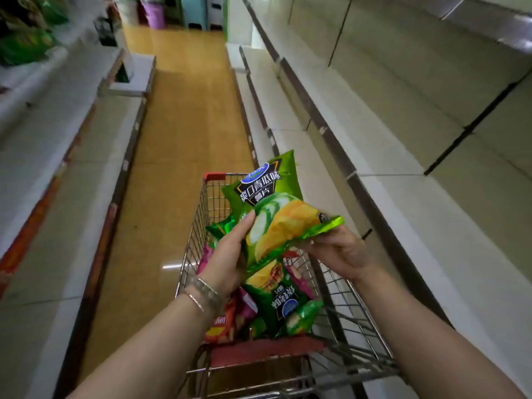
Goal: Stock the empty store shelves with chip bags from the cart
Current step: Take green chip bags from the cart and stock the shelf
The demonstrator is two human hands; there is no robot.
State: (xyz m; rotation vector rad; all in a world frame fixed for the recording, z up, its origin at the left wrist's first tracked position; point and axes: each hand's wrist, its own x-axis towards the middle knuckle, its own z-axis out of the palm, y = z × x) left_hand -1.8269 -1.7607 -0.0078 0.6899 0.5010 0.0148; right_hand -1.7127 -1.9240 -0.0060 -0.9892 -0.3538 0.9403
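A green chip bag (270, 203) with cucumber and chip pictures is held above the wire cart (349, 318). My left hand (230, 254) grips its left side, thumb on the front. On the other side, my right hand (336, 249) pinches the crimped bottom edge from below. Inside the cart lie several more chip bags: a dark green one (280, 298), a red one (223, 326) and pink ones (247, 306). Empty white shelves (408, 156) run along the right of the aisle.
The cart stands in a narrow aisle with a shiny tan floor (178, 145). White shelves on the left (51, 156) are mostly bare, with green bags (26, 44) on an upper level. Plastic stools (184, 10) stand at the aisle's far end.
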